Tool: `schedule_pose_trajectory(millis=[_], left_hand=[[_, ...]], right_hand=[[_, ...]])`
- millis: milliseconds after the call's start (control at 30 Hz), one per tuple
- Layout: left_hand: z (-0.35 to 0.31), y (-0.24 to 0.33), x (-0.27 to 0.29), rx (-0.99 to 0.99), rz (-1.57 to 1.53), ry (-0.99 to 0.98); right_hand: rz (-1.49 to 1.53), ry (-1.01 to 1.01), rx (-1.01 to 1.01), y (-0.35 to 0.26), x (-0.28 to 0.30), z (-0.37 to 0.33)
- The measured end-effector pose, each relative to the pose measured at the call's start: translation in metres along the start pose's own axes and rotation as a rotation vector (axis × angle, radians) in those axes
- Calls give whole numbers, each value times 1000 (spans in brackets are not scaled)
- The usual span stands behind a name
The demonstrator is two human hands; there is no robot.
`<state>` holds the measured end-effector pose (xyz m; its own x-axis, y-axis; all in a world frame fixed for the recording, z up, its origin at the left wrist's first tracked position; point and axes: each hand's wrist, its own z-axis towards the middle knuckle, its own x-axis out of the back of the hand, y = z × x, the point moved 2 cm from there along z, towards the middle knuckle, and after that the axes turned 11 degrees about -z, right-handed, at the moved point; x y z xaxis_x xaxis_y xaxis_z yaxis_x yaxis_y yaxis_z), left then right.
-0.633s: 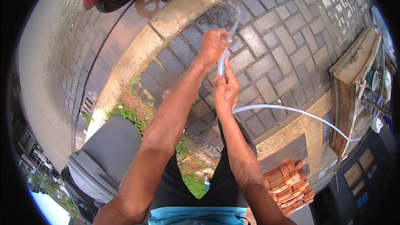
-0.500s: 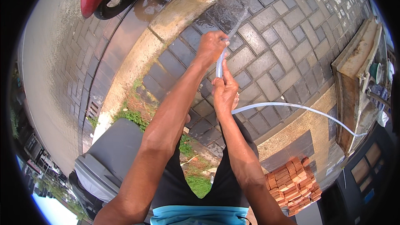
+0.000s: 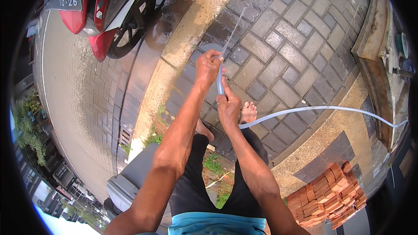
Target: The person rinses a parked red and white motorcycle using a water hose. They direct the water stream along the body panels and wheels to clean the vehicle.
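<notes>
The left hand (image 3: pixel 209 68) apparently pinches the pale hose (image 3: pixel 305 109) at its tip, the right hand (image 3: pixel 229 108) gripping it farther back, water (image 3: pixel 234 31) jetting beyond.

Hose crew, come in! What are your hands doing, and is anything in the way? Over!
Left hand gripping hose tip, right hand just behind. Water stream spraying onto paving. Bare foot close by; nothing visible blocking stream. Over.

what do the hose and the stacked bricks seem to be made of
The hose: probably flexible plastic, smooth, going by its translucent, pale bluish look and easy curve. The stacked bricks: likely fired clay, matte, going by their orange-red colour and dull faces.
</notes>
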<state>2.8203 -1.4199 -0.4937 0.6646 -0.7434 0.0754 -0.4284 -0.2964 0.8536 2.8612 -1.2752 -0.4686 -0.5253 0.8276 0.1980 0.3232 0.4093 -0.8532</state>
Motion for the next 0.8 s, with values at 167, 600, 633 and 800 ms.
schedule_pose_trajectory(millis=[167,600,633,800], left_hand=[[-8,7,18,74,-72,94],[-6,-25,110,246,-246,210],[-4,-29,123,246,-254,217],[-6,-60,178,348,-293,212]], right_hand=[[9,-29,53,-3,-6,-1],[-325,-165,52,-2,-67,8],[-374,-187,59,-4,-78,3],[-502,-223,97,0,-113,-16]])
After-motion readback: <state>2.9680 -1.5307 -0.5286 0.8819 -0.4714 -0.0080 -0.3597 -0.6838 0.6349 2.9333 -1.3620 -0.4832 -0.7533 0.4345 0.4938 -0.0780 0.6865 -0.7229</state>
